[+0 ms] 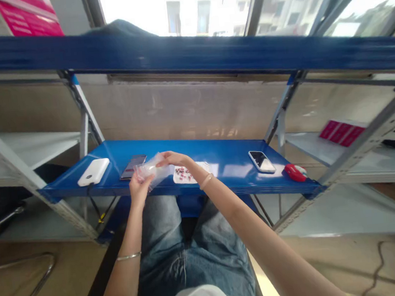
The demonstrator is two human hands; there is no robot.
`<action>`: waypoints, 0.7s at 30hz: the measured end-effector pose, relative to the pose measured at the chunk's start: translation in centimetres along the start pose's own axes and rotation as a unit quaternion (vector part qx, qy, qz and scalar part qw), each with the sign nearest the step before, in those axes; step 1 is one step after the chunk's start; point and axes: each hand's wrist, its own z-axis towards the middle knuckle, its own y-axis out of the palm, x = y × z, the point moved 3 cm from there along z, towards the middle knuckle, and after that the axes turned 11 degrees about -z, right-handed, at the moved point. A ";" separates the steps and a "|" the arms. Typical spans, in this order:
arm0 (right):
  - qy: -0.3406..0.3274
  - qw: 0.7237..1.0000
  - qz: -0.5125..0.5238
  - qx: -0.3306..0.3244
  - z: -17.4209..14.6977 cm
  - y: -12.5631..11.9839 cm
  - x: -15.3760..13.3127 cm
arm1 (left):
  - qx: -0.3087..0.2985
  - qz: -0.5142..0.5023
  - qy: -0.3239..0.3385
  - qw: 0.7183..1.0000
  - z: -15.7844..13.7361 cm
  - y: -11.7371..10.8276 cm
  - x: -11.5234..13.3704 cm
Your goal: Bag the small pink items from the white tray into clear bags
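Both my hands hold a small clear plastic bag (150, 170) above the front edge of a blue shelf (230, 159). My left hand (139, 189) grips the bag's lower left end from below. My right hand (175, 159) pinches its upper right end. Just right of the bag, a white sheet (188, 173) with several small red and dark pieces lies on the shelf.
On the shelf lie a white power bank (94, 171) with a cable at the left, a dark phone (133, 166) beside it, another phone (261, 161) at the right, and a red object (295, 172) at the right corner. Grey rack posts flank the shelf. A blue beam crosses overhead.
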 end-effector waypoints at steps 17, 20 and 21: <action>0.066 0.988 0.031 0.134 -1.5 2.1 0.0 | 0.073 0.145 0.125 0.979 -2.0 0.7 0.5; 0.073 0.984 0.052 0.153 -0.7 2.8 0.5 | 0.068 0.129 0.123 0.982 -2.3 0.8 0.9; 0.079 0.981 0.062 0.166 -0.5 3.0 0.6 | 0.068 0.122 0.118 0.983 -2.1 1.0 1.2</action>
